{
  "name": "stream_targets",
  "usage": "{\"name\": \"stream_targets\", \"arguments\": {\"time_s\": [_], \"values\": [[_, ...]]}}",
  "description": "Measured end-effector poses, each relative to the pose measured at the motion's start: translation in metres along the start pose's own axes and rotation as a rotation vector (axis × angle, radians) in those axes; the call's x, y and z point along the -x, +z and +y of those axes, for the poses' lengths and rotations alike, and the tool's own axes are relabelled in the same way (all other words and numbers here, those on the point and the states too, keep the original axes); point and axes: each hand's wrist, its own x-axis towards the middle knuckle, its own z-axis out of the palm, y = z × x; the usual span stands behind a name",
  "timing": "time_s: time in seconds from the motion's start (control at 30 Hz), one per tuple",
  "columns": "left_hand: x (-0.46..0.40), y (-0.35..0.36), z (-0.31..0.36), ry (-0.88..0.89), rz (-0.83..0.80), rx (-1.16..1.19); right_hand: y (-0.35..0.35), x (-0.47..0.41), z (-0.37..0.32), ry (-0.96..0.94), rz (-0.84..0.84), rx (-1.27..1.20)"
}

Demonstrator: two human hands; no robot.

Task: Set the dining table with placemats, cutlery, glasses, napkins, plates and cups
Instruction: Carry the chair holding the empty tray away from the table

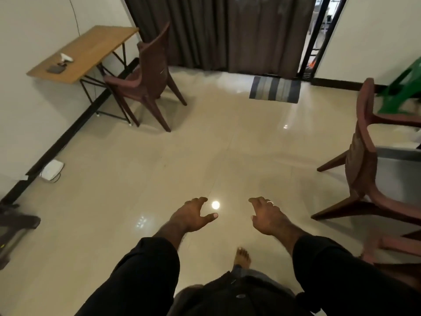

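- Near: left hand point(191, 216) and right hand point(267, 216) out over floor point(159, 167), fingers loosely spread, holding nothing.
- Right: brown chair point(362, 160).
- Far left: wooden table point(91, 49); tableware not visible.
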Motion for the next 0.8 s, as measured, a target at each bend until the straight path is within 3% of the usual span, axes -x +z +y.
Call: {"name": "stream_targets", "arguments": {"time_s": [0.47, 0.8], "values": [[-0.352, -0.217, 0.147, 0.307, -0.066, -0.136, -0.21, -0.253, 0.097, 0.247, 0.17, -0.113], [-0.582, -0.332, 0.325, 0.604, -0.172, -0.409, -0.327, -0.36, 0.193, 0.523, 0.304, -0.269]]}}
